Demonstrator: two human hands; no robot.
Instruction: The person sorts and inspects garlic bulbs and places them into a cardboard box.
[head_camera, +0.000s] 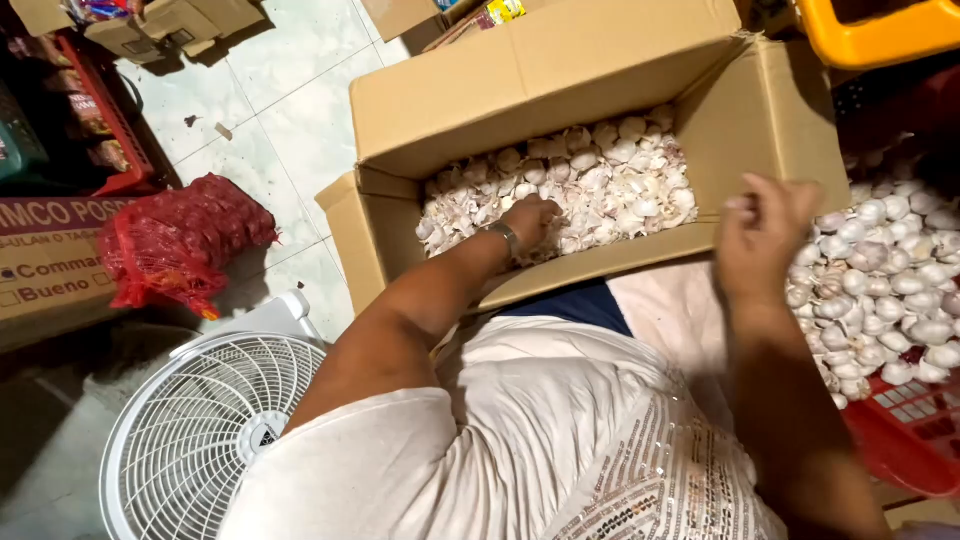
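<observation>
Left hand (530, 222) buried in boxed garlic bulbs (610, 185), grip unclear; right hand (760, 235) blurred, grip unclear. Light, papery; cup whole bulbs.

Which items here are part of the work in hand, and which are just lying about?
In use: left hand in cardboard box of garlic bulbs; right hand by red crate of garlic.
Lying about: white fan, red mesh sack, yellow tub.
</observation>
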